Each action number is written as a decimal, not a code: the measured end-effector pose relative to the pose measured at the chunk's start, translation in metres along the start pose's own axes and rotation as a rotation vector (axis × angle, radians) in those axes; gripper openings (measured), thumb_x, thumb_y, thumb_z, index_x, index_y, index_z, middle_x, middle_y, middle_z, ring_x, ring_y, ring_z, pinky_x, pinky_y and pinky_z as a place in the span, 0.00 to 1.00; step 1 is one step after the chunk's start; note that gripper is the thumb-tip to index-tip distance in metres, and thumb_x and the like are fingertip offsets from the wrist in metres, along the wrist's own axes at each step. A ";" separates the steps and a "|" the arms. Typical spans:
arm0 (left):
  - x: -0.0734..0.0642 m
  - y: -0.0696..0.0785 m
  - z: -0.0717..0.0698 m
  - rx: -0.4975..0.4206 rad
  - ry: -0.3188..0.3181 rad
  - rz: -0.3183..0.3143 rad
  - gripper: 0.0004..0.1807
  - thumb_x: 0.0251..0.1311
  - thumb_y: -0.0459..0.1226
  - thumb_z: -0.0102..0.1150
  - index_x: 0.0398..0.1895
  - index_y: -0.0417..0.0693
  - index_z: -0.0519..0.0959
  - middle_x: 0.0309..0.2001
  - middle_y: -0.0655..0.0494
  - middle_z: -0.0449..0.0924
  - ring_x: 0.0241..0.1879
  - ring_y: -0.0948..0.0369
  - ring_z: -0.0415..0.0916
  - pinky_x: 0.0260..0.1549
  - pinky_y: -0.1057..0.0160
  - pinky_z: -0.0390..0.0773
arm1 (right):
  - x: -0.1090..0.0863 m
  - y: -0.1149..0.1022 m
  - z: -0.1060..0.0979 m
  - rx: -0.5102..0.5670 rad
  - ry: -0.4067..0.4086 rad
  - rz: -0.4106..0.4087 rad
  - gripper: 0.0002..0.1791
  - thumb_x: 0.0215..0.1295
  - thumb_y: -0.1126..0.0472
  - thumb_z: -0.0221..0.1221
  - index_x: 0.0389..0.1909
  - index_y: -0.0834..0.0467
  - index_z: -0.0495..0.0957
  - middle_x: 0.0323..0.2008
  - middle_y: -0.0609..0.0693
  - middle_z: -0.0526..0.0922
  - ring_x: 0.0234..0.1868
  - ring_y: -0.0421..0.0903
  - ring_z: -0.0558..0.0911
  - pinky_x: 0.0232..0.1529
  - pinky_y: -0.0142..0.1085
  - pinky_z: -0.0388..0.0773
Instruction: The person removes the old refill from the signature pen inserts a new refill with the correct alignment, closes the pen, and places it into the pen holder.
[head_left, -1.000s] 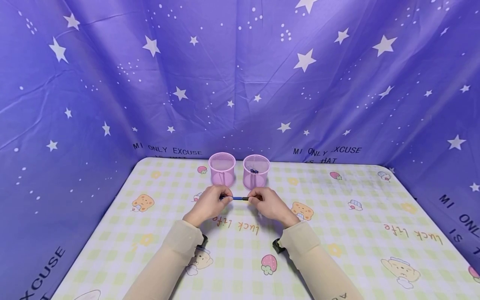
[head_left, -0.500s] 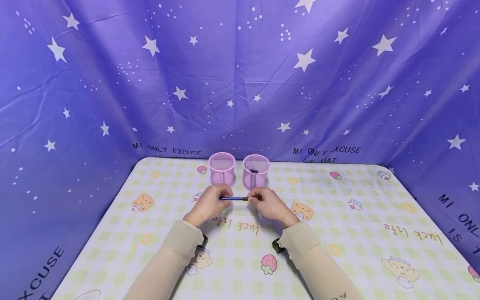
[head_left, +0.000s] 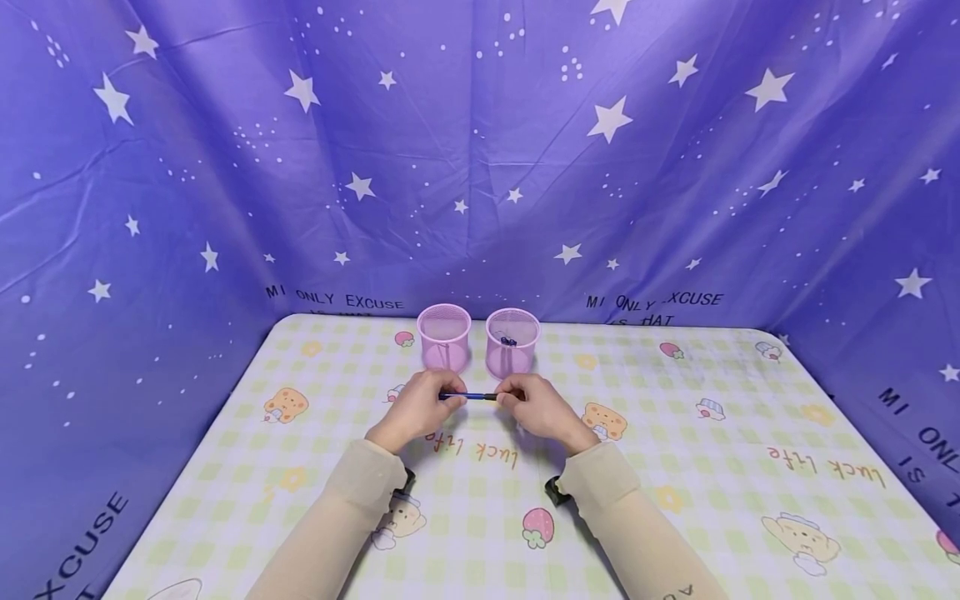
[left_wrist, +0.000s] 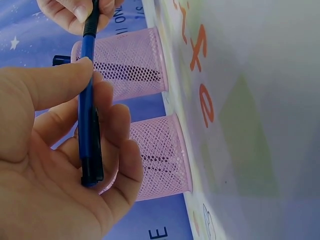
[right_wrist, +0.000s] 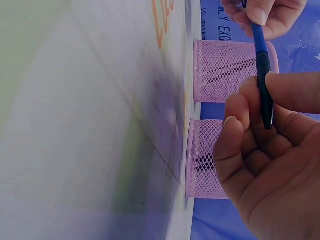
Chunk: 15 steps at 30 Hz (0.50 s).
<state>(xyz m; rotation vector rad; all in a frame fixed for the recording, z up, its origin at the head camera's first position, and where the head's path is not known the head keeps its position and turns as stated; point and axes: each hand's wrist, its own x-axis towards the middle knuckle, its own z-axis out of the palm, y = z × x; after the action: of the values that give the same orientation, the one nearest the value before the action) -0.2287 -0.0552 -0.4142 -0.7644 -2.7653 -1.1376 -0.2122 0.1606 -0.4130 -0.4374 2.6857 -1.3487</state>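
Note:
A blue ballpoint pen (head_left: pixel 476 397) with a black grip and black clip is held level between both hands, above the table. My left hand (head_left: pixel 422 405) pinches its blue barrel between thumb and fingers near the clip end (left_wrist: pixel 95 170). At the other end, my right hand (head_left: pixel 542 407) pinches the black grip (right_wrist: pixel 263 75), and the dark tip shows past the thumb in the right wrist view. Just beyond the hands stand two pink mesh cups, a left cup (head_left: pixel 444 337) and a right cup (head_left: pixel 513 346). Dark blue pen ends (head_left: pixel 508 342) show inside the right cup.
A green-and-white checked tablecloth (head_left: pixel 480 533) with cartoon prints covers the table. Close behind the cups, a purple curtain (head_left: pixel 472 208) with white stars hangs past the table's back edge, and it runs along both sides too.

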 end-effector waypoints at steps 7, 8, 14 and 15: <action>0.000 0.000 0.000 0.008 -0.010 -0.007 0.03 0.56 0.34 0.66 0.33 0.46 0.82 0.29 0.62 0.79 0.30 0.65 0.73 0.37 0.61 0.74 | 0.000 0.000 0.000 0.000 -0.002 -0.001 0.05 0.67 0.65 0.54 0.35 0.59 0.79 0.25 0.57 0.77 0.16 0.44 0.74 0.22 0.38 0.73; 0.000 0.000 0.000 0.006 -0.008 -0.010 0.05 0.54 0.35 0.67 0.34 0.46 0.82 0.30 0.62 0.79 0.31 0.65 0.73 0.38 0.61 0.74 | 0.000 0.000 0.000 -0.002 -0.002 0.001 0.05 0.67 0.65 0.54 0.36 0.59 0.79 0.25 0.56 0.77 0.16 0.44 0.74 0.22 0.38 0.73; 0.000 0.000 0.001 -0.023 0.027 -0.010 0.11 0.48 0.32 0.71 0.35 0.47 0.81 0.31 0.60 0.77 0.32 0.62 0.73 0.38 0.61 0.73 | 0.001 0.001 0.001 -0.004 -0.006 -0.002 0.06 0.67 0.66 0.54 0.36 0.59 0.79 0.25 0.57 0.77 0.16 0.44 0.74 0.23 0.38 0.72; 0.000 0.000 0.001 -0.024 0.033 -0.004 0.11 0.47 0.31 0.71 0.34 0.47 0.81 0.30 0.61 0.77 0.32 0.63 0.73 0.37 0.61 0.73 | 0.001 0.001 0.001 -0.003 -0.008 -0.003 0.06 0.67 0.66 0.54 0.37 0.60 0.79 0.25 0.57 0.77 0.16 0.44 0.74 0.23 0.38 0.73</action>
<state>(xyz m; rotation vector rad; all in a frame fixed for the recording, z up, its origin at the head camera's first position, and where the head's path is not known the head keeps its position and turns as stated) -0.2289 -0.0543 -0.4153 -0.7366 -2.7326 -1.1745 -0.2131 0.1603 -0.4142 -0.4466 2.6824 -1.3416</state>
